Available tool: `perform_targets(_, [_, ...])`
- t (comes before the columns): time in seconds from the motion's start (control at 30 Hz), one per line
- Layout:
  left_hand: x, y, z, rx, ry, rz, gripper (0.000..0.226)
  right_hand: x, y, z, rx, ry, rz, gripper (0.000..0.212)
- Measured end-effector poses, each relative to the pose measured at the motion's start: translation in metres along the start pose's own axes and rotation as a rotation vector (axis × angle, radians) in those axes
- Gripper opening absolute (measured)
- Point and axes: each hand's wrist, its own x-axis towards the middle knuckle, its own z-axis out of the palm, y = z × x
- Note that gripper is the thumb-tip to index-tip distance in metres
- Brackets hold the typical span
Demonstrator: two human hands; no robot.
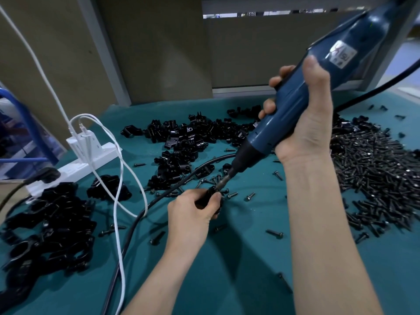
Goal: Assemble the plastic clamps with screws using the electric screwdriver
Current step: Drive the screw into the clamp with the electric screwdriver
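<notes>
My right hand (304, 119) grips a blue electric screwdriver (318, 80), tilted with its bit pointing down and left. The bit tip (221, 184) meets a small black plastic clamp (208, 200) that my left hand (193, 214) pinches just above the teal mat. The clamp is mostly hidden by my fingers, and I cannot see the screw in it. A pile of loose black clamps (188, 137) lies behind my hands. A big heap of black screws (375, 173) spreads on the right.
A heap of black clamps (50, 226) lies at the left front. A white power strip (86, 155) with white cables (118, 201) stands at the left. A black cable (136, 221) crosses the teal mat (238, 258). Stray screws (275, 234) lie around. Beige panels close the back.
</notes>
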Motion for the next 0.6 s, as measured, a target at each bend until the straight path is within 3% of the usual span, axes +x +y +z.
perform_targets(0.3, [-0.001,-0.002,0.004,-0.025,0.031,-0.010,0.016,-0.002,0.000,0.008,0.018,-0.257,-0.055,0.026])
perform_targets(0.6, [0.004,-0.006,0.006,-0.006,0.008,-0.034,0.016,-0.004,0.003,0.014,0.023,-0.313,-0.035,0.024])
